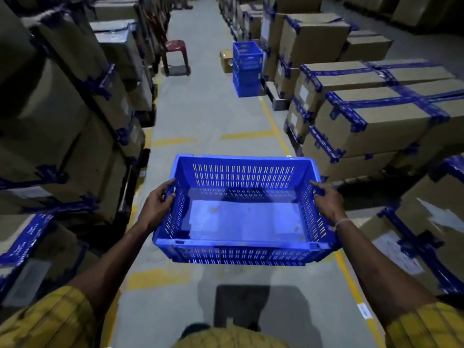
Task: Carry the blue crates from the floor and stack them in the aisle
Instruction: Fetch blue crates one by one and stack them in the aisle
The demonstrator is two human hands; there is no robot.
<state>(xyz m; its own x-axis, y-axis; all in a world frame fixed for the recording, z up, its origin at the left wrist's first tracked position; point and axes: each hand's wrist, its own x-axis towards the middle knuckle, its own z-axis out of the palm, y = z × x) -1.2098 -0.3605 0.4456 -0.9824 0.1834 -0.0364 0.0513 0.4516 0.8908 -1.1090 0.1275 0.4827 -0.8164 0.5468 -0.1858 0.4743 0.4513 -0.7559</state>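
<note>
While carried, blue crate [241, 219], slotted walls, bare floor

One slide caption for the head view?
Both hands, left hand and right hand, carry blue crate toward crate stack.

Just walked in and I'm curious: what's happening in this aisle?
A person is carrying an empty blue crate down a warehouse aisle, the left hand and the right hand each gripping one end. Ahead, a stack of blue crates stands on the floor beside taped cardboard boxes. The carried crate is off the floor, not yet stacked.
</note>
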